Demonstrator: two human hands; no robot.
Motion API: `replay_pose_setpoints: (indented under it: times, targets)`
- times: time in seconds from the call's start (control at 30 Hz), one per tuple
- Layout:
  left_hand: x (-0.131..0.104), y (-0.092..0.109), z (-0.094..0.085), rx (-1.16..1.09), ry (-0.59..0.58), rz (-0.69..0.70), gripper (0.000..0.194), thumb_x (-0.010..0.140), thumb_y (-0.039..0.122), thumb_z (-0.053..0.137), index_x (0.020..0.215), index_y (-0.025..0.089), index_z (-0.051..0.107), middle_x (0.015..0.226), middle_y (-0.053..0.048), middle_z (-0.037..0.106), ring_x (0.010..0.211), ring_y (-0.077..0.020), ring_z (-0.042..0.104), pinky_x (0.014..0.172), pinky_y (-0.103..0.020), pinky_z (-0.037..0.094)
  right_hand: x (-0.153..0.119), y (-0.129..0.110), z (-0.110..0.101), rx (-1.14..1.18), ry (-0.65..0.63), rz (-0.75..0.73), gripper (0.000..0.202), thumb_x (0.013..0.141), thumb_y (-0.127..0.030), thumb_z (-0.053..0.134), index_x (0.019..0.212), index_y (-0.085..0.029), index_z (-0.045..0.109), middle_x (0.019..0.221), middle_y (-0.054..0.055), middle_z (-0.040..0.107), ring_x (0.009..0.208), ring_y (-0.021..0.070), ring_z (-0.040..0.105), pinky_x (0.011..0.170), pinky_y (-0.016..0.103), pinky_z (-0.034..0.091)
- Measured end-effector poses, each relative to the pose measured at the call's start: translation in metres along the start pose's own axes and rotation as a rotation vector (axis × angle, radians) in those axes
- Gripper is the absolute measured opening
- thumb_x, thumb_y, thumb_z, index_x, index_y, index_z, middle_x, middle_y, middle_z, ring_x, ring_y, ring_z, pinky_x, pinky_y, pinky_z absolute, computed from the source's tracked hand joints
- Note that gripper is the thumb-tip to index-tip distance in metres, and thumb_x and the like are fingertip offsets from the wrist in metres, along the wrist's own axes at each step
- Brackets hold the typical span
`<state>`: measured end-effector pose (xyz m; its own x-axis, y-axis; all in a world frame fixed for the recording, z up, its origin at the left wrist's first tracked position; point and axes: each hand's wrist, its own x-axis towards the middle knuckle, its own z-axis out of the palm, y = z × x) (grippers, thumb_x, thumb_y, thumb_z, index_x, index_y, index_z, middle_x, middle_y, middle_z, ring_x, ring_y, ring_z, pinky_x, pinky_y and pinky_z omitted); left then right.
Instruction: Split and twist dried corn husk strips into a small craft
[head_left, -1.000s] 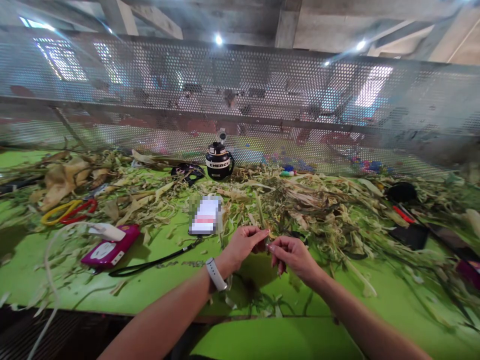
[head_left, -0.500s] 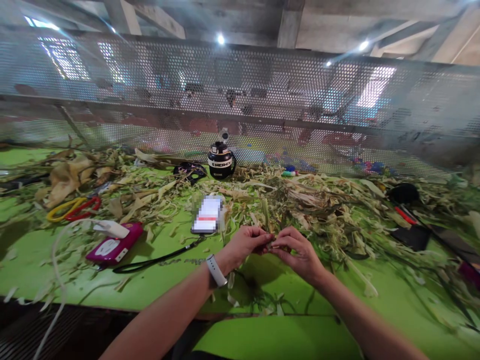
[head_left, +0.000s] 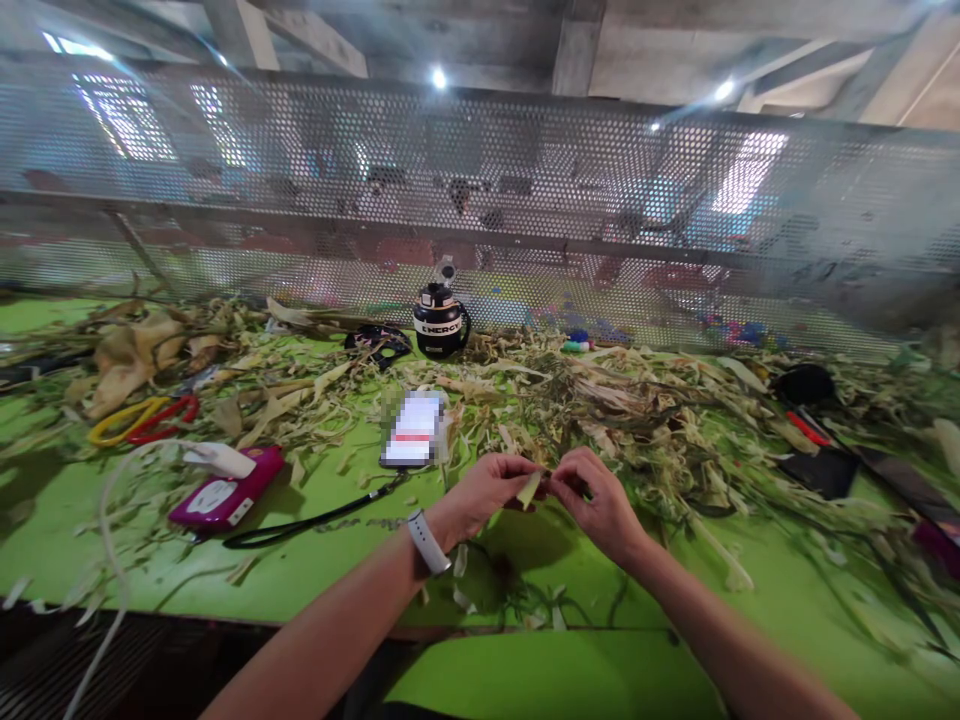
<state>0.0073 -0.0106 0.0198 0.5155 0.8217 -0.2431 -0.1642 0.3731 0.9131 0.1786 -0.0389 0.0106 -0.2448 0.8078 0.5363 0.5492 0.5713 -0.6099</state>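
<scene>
My left hand (head_left: 491,492), with a pale watch strap (head_left: 429,543) at the wrist, pinches a short pale-green strip of corn husk (head_left: 529,489). Close beside it, my right hand (head_left: 596,500) is closed, thumb against forefinger, on a small brownish bit at the strip's far side, too small to make out. The fingertips of both hands nearly meet above the green tabletop (head_left: 315,580). Loose husk strips and shreds (head_left: 630,400) lie heaped just beyond the hands. Left of them rests a phone (head_left: 412,430) with a blurred screen and a black strap (head_left: 322,520).
A black jug-shaped bottle (head_left: 439,325) has its lid up at the back. At left are a magenta box (head_left: 229,490) with a white plug and cable, and yellow-and-red-handled scissors (head_left: 142,420). A perforated metal screen (head_left: 480,210) stands behind the table; a red-and-black tool (head_left: 808,428) lies right.
The pale husk strip now shows clearly at my left fingertips. My right hand has turned, its fingers curling in tighter. The view has shifted very slightly.
</scene>
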Motion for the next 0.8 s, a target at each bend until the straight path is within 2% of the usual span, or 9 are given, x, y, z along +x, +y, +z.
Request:
replay_pose_setpoints:
  times: [0.17, 0.27, 0.4, 0.6, 0.8]
  targets:
    - [-0.0004, 0.0017, -0.0003, -0.014, -0.018, -0.019, 0.034, 0.052, 0.041, 0.079, 0.066, 0.011, 0.068, 0.065, -0.004, 0.064, 0.064, -0.0118, 0.057, 0.061, -0.024, 0.046, 0.0001, 0.0002, 0.0026, 0.024, -0.045, 0.09, 0.017, 0.083, -0.031, 0.056, 0.073, -0.018, 0.054, 0.074, 0.003, 0.05, 0.059, 0.0113, 0.047, 0.052, 0.024, 0.04]
    - [0.001, -0.0004, -0.0008, -0.043, -0.027, -0.025, 0.034, 0.052, 0.041, 0.079, 0.067, 0.011, 0.069, 0.064, -0.003, 0.064, 0.061, -0.011, 0.056, 0.063, -0.025, 0.046, 0.0008, -0.0018, 0.0032, 0.076, -0.048, 0.194, 0.017, 0.08, -0.032, 0.059, 0.074, -0.018, 0.052, 0.071, 0.001, 0.05, 0.055, 0.0101, 0.045, 0.05, 0.023, 0.038]
    - [0.0026, -0.0027, -0.0011, -0.051, -0.026, -0.027, 0.033, 0.054, 0.039, 0.078, 0.068, 0.011, 0.069, 0.064, -0.004, 0.065, 0.061, -0.0112, 0.057, 0.066, -0.026, 0.047, 0.001, -0.0033, 0.0032, 0.184, -0.087, 0.349, 0.017, 0.077, -0.033, 0.059, 0.077, -0.018, 0.05, 0.066, 0.0, 0.052, 0.055, 0.0102, 0.045, 0.051, 0.023, 0.037]
    - [0.0007, 0.0008, 0.0006, -0.085, -0.04, -0.027, 0.03, 0.056, 0.037, 0.078, 0.068, 0.011, 0.07, 0.065, -0.004, 0.065, 0.062, -0.0113, 0.057, 0.068, -0.027, 0.048, 0.0026, -0.0015, 0.004, 0.396, -0.059, 0.467, 0.024, 0.071, -0.033, 0.062, 0.083, -0.019, 0.047, 0.066, -0.003, 0.049, 0.058, 0.0101, 0.045, 0.054, 0.023, 0.037]
    - [-0.0045, 0.0047, 0.0048, -0.094, -0.04, -0.046, 0.037, 0.043, 0.025, 0.085, 0.074, 0.01, 0.072, 0.067, -0.004, 0.067, 0.061, -0.0091, 0.057, 0.071, -0.025, 0.046, 0.0045, -0.0014, 0.0014, 0.59, -0.055, 0.553, 0.031, 0.065, -0.032, 0.066, 0.087, -0.019, 0.048, 0.063, -0.006, 0.043, 0.055, 0.0085, 0.041, 0.051, 0.021, 0.032]
